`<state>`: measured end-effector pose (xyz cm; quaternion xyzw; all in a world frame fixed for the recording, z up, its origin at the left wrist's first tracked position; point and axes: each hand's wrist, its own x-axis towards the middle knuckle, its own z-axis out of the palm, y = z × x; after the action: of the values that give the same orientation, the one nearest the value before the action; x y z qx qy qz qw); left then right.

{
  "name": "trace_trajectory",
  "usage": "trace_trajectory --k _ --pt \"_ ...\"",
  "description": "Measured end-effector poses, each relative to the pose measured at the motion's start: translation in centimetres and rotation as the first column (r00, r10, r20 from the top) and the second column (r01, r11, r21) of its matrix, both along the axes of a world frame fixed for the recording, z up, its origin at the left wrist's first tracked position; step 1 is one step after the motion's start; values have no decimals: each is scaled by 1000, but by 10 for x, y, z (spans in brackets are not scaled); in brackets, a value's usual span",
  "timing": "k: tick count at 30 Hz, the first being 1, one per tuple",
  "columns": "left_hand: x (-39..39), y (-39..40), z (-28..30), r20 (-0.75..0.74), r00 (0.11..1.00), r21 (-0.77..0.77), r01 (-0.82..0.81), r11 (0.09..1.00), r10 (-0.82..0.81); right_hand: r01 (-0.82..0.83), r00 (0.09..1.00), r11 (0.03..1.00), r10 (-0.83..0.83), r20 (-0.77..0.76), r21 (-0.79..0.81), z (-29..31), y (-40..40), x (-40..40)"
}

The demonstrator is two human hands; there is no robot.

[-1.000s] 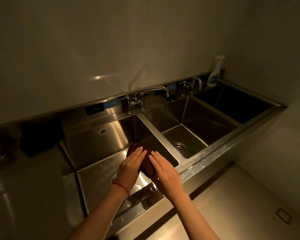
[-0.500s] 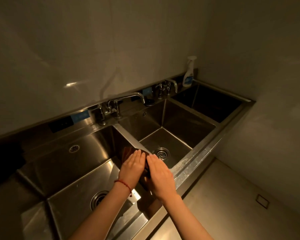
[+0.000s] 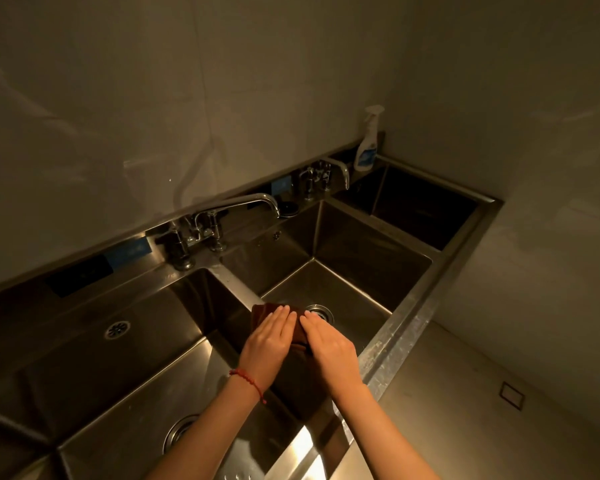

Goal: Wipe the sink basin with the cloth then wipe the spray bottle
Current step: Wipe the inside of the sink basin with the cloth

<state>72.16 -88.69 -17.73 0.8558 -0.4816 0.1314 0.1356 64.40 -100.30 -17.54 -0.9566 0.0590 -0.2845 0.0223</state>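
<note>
Both of our hands lay flat and side by side, the left hand and the right hand pressing palms-down with fingers together on the dark brown cloth; neither was curled round it, they simply held it against the steel. That cloth sat on the divider between the left basin and the middle basin, draped over its near end. We judged the first part of the job to be under way and not finished: the wiping was at a rim, and nothing showed us how much of the basin floors had been covered. Farther out, the spray bottle stood upright on the back ledge in the far right corner, beside the third basin, well apart from us and untouched, so that second step remained entirely ahead.
</note>
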Motion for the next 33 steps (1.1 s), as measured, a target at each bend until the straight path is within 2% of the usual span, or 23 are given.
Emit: trace_trajectory --k 9,17,21,26,33 --pt "23 -13 -12 -143 985 -105 83 991 -98 -55 998 995 52 41 79 -10 -23 19" --pt "44 -48 -15 -124 981 -125 131 983 -147 -70 998 992 69 14 107 -17 -58 31" --pt "51 -68 -24 -115 980 -76 155 985 -163 -21 997 993 30 -76 119 -26 -76 33" --pt "63 -88 -37 -103 987 6 122 993 -120 26 965 993 6 -263 116 -43 -112 25" --pt "85 -120 -53 -137 991 107 6 994 9 297 910 943 -233 -342 150 -61 -149 21"
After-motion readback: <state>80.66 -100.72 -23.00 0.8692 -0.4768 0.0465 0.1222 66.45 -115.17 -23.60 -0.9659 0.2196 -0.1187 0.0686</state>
